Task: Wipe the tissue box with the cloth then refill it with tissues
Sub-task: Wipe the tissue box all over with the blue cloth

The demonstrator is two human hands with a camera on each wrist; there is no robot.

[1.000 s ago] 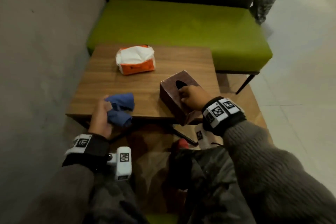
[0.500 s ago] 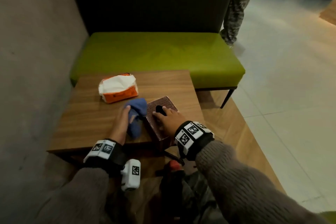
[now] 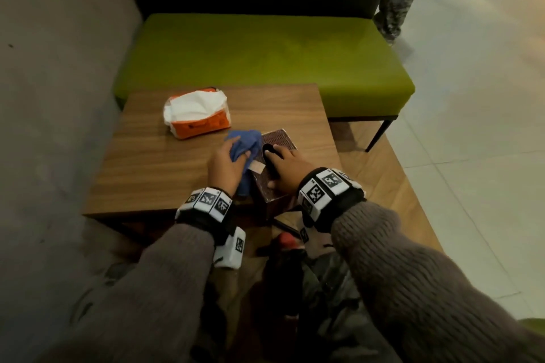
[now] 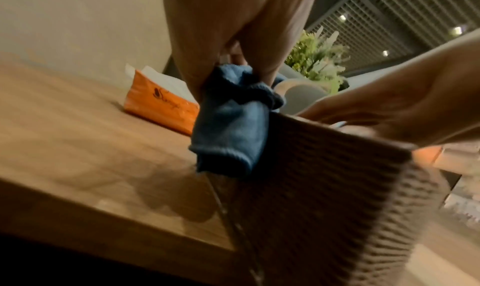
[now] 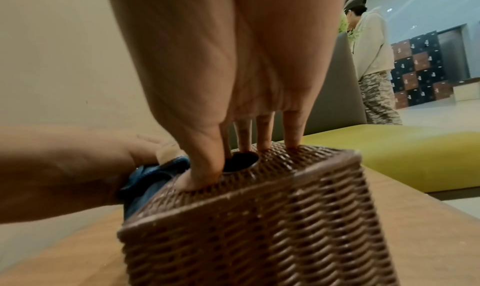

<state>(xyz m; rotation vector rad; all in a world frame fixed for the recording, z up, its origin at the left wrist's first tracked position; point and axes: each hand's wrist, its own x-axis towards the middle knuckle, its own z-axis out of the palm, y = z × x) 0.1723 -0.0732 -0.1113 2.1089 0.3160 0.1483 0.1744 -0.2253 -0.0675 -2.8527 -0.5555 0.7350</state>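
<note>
Wiping underway: left hand (image 3: 225, 166) grips cloth (image 3: 244, 143) vs box (image 5: 259, 218) side, right hand (image 3: 284, 169) fingers straight, steadying top; tissues (image 3: 196, 112) not loaded yet.

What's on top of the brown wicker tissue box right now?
The right hand rests on the tissue box, fingertips pressing its woven top beside the round opening. The opening looks dark; its contents cannot be seen. The blue cloth touches its side.

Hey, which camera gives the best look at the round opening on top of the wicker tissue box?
The right wrist view: the opening sits close and sharp between the fingertips of the right hand. The head view shows it only as a small dark patch by that hand. The left wrist view shows only the tissue box side wall; the opening is hidden.
</note>
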